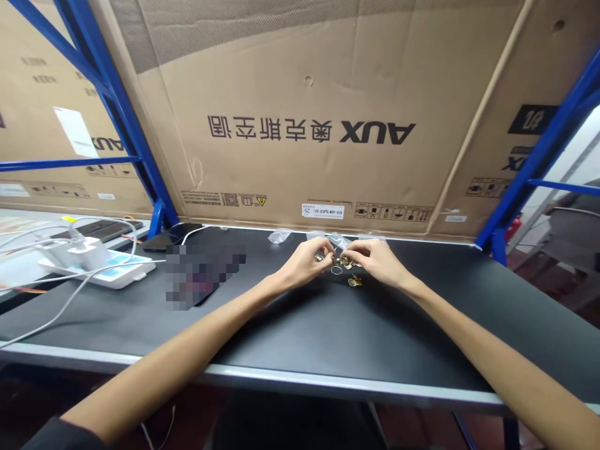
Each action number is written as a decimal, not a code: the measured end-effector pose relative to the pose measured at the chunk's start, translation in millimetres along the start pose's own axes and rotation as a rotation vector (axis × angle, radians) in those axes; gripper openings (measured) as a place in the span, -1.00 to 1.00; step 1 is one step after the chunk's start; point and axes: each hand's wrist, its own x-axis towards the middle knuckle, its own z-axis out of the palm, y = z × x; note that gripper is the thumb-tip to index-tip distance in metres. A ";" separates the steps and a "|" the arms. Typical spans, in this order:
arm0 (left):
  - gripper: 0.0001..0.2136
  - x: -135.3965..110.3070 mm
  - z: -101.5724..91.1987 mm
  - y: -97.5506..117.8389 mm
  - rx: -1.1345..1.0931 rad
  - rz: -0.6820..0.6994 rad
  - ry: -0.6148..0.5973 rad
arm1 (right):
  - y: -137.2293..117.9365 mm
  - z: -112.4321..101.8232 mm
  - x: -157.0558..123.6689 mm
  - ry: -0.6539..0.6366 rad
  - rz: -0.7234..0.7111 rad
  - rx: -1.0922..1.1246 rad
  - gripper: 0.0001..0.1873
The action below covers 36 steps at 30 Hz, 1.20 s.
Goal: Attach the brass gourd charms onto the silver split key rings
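My left hand and my right hand meet over the far half of the black table, fingertips pinched close together. Small gold-coloured metal pieces show between them; which pieces are held and which lie on the table is hard to separate. Just below the fingertips is a thin pale ring; I cannot tell whether it hangs or lies flat. Nearer to me, a little gold-coloured cluster rests on the table. Small clear plastic bags lie behind my hands, one of them partly covered by the fingers.
A white power strip with plugged-in chargers and trailing white cables takes up the left side. Beside it lie a dark phone-like slab and a pixelated object. A large cardboard panel stands behind the table, between blue metal posts.
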 end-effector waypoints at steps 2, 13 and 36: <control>-0.91 -0.2 0.6 0.0 0.079 0.046 0.049 | -2.2 1.1 -0.8 0.019 -0.015 -0.026 -0.69; -0.92 -3.3 8.0 1.4 -0.003 0.025 0.009 | -11.5 13.2 -6.2 0.133 -0.033 -0.139 -0.70; -0.88 -1.5 5.4 2.6 0.026 0.042 0.109 | -8.3 11.0 -5.5 0.197 -0.079 -0.133 -0.71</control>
